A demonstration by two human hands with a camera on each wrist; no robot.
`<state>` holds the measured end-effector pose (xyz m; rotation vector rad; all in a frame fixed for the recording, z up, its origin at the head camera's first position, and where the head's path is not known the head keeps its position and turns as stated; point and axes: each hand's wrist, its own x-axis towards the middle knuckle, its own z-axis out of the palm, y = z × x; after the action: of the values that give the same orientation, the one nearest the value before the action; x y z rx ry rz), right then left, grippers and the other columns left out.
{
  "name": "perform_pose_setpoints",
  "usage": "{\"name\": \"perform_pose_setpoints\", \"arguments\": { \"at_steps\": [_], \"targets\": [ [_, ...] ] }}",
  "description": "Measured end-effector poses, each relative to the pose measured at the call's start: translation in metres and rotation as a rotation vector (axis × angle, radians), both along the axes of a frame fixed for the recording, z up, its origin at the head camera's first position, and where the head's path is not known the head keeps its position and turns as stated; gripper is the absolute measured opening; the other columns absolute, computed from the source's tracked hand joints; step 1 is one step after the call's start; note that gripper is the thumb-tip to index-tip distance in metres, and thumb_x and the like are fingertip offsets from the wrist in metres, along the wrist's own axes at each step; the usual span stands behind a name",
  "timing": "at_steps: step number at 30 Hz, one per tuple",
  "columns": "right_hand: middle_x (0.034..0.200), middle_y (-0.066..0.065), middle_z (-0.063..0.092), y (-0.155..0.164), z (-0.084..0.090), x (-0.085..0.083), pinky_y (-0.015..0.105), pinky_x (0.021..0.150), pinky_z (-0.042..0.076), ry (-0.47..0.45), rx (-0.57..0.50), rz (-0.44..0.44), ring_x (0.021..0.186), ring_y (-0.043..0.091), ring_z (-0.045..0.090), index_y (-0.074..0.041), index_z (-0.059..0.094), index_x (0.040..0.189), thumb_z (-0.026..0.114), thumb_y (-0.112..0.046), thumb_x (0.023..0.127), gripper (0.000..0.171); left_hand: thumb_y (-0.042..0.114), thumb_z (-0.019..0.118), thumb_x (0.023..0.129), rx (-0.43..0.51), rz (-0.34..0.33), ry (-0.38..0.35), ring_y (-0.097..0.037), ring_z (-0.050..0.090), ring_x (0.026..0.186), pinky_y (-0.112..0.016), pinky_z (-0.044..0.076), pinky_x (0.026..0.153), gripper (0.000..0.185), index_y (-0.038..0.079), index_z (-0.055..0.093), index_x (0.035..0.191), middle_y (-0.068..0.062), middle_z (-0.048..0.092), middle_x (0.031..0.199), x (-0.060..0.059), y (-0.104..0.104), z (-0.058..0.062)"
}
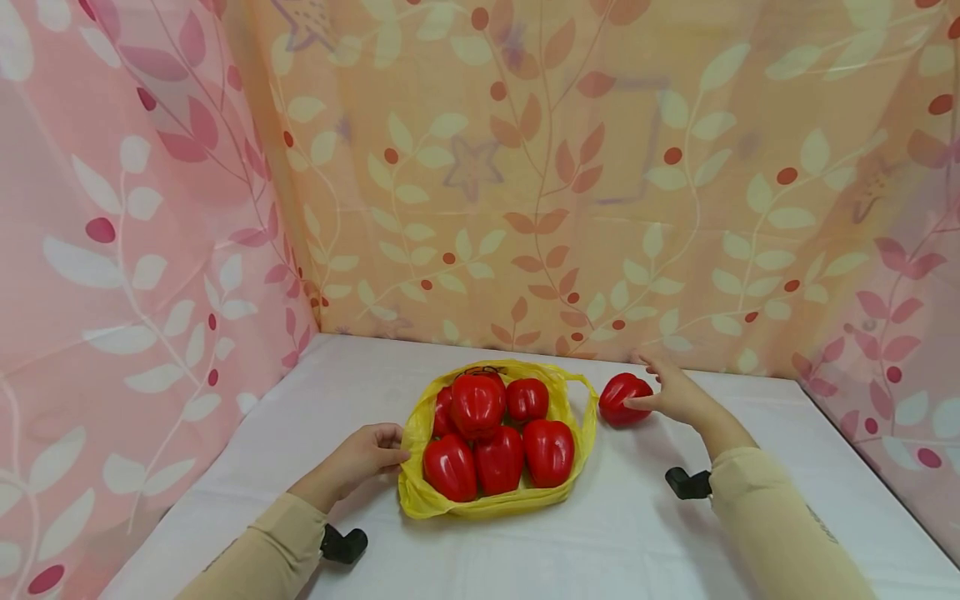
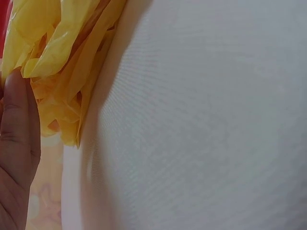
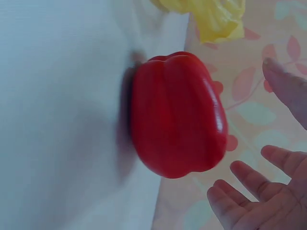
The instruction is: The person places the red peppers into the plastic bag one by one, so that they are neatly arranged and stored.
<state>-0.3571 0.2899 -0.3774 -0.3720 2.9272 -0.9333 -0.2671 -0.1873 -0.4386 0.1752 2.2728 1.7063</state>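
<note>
A yellow plastic bag (image 1: 502, 506) stands with its mouth spread wide, and several red bell peppers (image 1: 477, 406) are piled inside it. My left hand (image 1: 369, 456) pinches the bag's left edge; in the left wrist view the thumb (image 2: 17, 110) lies against the yellow film (image 2: 57, 43), and the other fingers are mostly hidden. To the right of the bag a single red bell pepper (image 1: 622, 400) lies on its side on the table. My right hand (image 1: 678, 396) is beside it with fingers spread. In the right wrist view a gap shows between the fingers and this pepper (image 3: 177, 115).
A white cloth (image 1: 600, 550) covers the table. Patterned curtains (image 1: 465, 175) hang behind it and along both sides. A yellow bag handle loop (image 1: 588, 387) sticks up between the bag and the single pepper. Black camera mounts (image 1: 345, 546) project from both sleeves.
</note>
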Motion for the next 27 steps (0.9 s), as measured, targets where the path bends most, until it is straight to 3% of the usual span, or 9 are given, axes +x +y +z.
{"name": "perform_pose_setpoints", "arguments": {
  "at_steps": [9,15,27],
  "targets": [
    [0.135,0.031,0.026,-0.005,-0.027,-0.001,0.059,0.089,0.038,-0.072,-0.002,-0.112,0.122,0.048,0.028,-0.002,0.010,0.144,0.075,-0.040,0.072,0.104,0.014,0.066,0.083,0.006,0.005,-0.010,-0.018,0.055,0.074,-0.031,0.051,0.072,0.022,0.000,0.059,0.099,-0.007,0.058,0.083,0.000,0.000,-0.001],
    [0.132,0.033,0.025,-0.010,-0.039,-0.001,0.059,0.089,0.038,-0.046,-0.003,-0.165,0.120,0.048,0.028,0.002,0.008,0.143,0.074,-0.037,0.073,0.104,0.015,0.066,0.083,0.006,0.007,-0.013,-0.019,0.055,0.075,-0.032,0.051,0.072,0.022,0.000,0.059,0.099,-0.007,0.059,0.083,0.000,0.000,-0.001],
    [0.131,0.032,0.025,-0.018,-0.050,-0.004,0.061,0.090,0.036,-0.073,-0.047,-0.225,0.120,0.049,0.027,0.002,0.008,0.143,0.075,-0.031,0.073,0.102,0.015,0.065,0.084,0.010,-0.005,-0.015,-0.020,0.054,0.074,-0.032,0.051,0.071,0.021,0.000,0.059,0.098,-0.007,0.058,0.081,-0.001,-0.001,0.000]
  ]
}}
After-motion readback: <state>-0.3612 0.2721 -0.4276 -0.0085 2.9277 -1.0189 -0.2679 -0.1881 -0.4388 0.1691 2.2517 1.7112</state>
